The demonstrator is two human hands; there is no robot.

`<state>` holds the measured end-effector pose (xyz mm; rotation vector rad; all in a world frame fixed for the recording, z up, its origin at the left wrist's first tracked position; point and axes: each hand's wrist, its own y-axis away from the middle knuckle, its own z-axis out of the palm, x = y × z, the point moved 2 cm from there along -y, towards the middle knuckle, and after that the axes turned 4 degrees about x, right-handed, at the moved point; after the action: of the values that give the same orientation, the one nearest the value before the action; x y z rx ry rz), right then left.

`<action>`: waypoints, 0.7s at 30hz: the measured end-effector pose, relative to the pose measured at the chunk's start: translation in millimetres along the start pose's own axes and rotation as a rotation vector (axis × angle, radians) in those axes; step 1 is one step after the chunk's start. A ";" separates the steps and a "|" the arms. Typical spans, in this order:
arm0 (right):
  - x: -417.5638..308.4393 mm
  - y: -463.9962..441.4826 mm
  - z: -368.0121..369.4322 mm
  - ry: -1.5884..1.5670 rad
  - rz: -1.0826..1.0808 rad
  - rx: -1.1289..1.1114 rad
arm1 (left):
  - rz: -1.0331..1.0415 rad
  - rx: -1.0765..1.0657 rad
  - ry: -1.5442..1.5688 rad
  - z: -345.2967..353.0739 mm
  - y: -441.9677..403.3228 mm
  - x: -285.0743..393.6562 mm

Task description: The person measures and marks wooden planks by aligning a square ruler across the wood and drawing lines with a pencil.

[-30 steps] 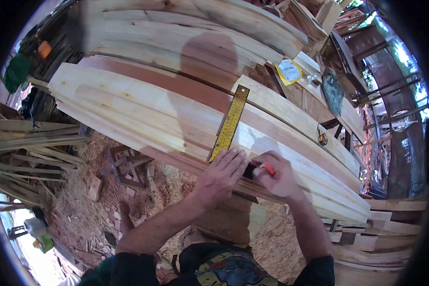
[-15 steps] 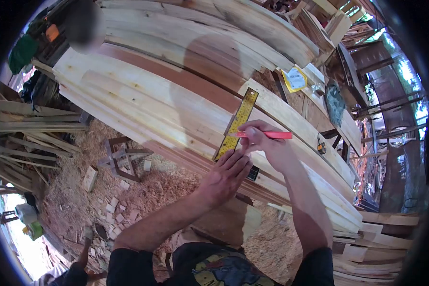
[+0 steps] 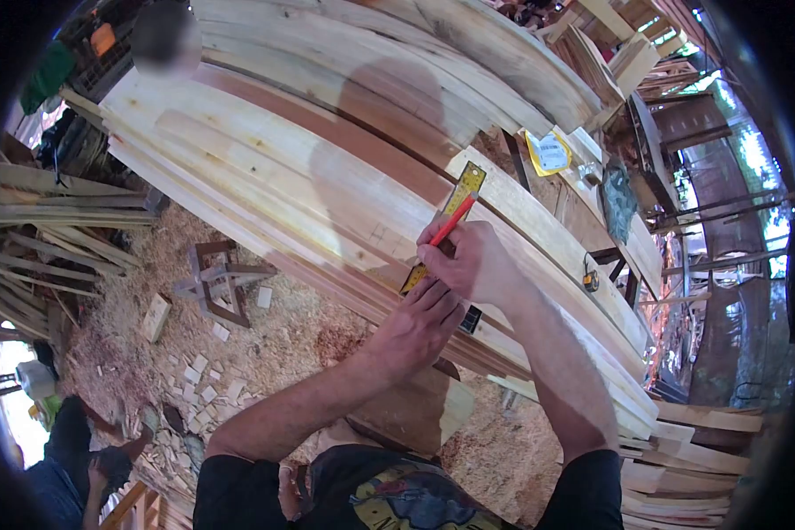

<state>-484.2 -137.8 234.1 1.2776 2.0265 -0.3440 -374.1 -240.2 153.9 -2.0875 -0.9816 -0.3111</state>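
A square with a yellow ruled blade (image 3: 473, 177) lies across pale wooden boards (image 3: 300, 199). My left hand (image 3: 420, 327) grips the near end of this square, fingers bent over it; the dark end of its stock (image 3: 471, 320) shows just right of the fingers. In my right hand (image 3: 471, 262) is a red pencil (image 3: 453, 220), pinched between thumb and fingers over the blade. The pencil slants up and right, and its lower end is hidden by the fingers. Faint pencil marks (image 3: 377, 235) show on the board left of the blade.
A tape measure (image 3: 591, 280) and a yellow-and-white packet (image 3: 548, 153) rest to the right. Wood shavings and offcuts (image 3: 208, 389) cover the floor near a small wooden stand (image 3: 216, 283). Another person (image 3: 75, 459) is at lower left. Stacked strips (image 3: 689, 459) lie at lower right.
My right hand has turned, swinging the pencil from pointing right to slanting up along the blade. My left hand stays on the square. More of the other person shows at lower left.
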 end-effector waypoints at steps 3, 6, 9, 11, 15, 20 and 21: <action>-0.6 -1.3 -0.6 0.034 -0.087 0.027 | -0.002 -0.001 0.006 1.1 1.0 -0.5; 0.5 -3.0 0.9 0.050 -0.096 0.025 | -0.012 -0.008 0.019 1.7 1.3 -0.6; 3.6 -4.6 1.9 0.043 -0.115 0.014 | -0.013 0.006 0.020 4.0 1.8 -1.0; 4.4 -4.6 1.5 0.048 -0.125 -0.002 | -0.005 -0.002 0.002 5.7 2.4 -1.9; 2.9 -5.0 2.1 0.045 -0.142 -0.003 | -0.028 -0.019 0.029 5.5 2.8 -1.4; 10.6 -14.5 -0.4 0.148 -0.231 0.089 | -0.029 0.030 0.042 6.4 1.5 -1.4; 10.9 -16.3 -0.2 0.154 -0.230 0.083 | -0.026 0.037 0.042 6.0 1.3 -1.2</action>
<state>-501.3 -138.0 224.5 1.1513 2.3194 -0.4528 -374.6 -236.9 148.6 -2.0290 -0.9829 -0.3459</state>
